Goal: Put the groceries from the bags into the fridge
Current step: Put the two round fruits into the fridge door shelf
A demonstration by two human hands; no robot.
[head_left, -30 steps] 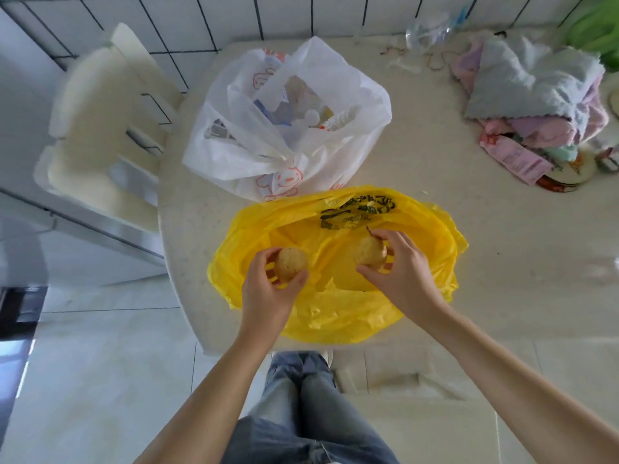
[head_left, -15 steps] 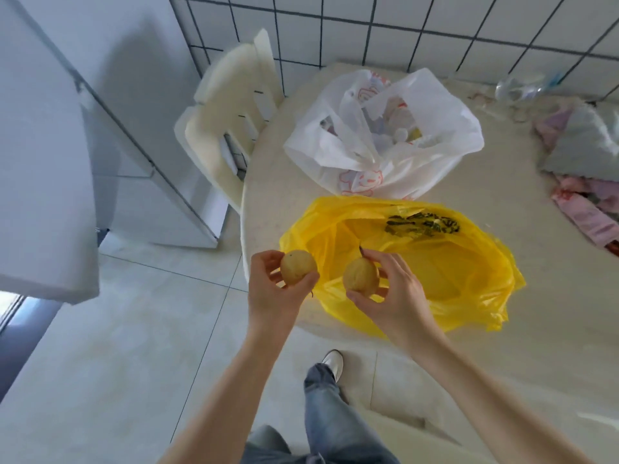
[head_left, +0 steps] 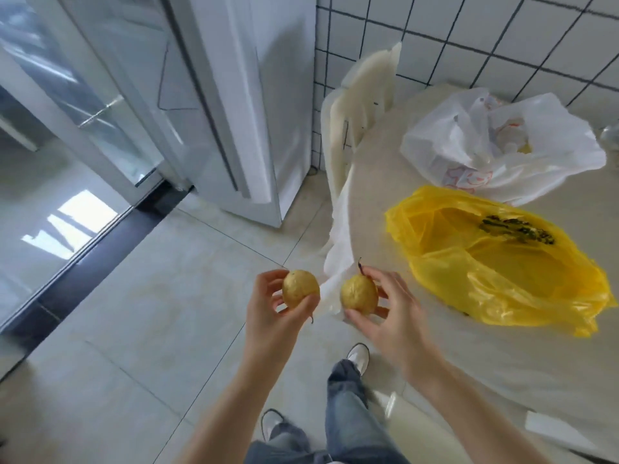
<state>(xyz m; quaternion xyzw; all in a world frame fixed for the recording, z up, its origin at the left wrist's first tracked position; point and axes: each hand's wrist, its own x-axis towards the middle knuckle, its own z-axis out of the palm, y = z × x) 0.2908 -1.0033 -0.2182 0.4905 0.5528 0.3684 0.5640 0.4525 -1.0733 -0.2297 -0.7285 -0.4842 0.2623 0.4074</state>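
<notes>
My left hand [head_left: 271, 309] grips a round yellow-brown fruit [head_left: 299, 288], held over the floor. My right hand [head_left: 392, 316] grips a second such fruit [head_left: 358, 294] with a short dark stem, near the table's left edge. The open yellow bag [head_left: 495, 259] lies on the round beige table [head_left: 502, 363] to the right of both hands. Behind it sits a white bag [head_left: 502, 145] with several items inside. The white fridge [head_left: 254, 105] stands at the upper left of centre, doors shut.
A cream plastic chair [head_left: 355, 128] is tucked between the fridge and the table. A glass sliding door [head_left: 83, 102] with a dark floor track runs along the left. Pale floor tiles stretch between me and the fridge. My legs and shoes show below.
Both hands lifted the two fruits out of the yellow bag and carried them left, off the table. My view turned left, bringing the fridge and glass door into sight.
</notes>
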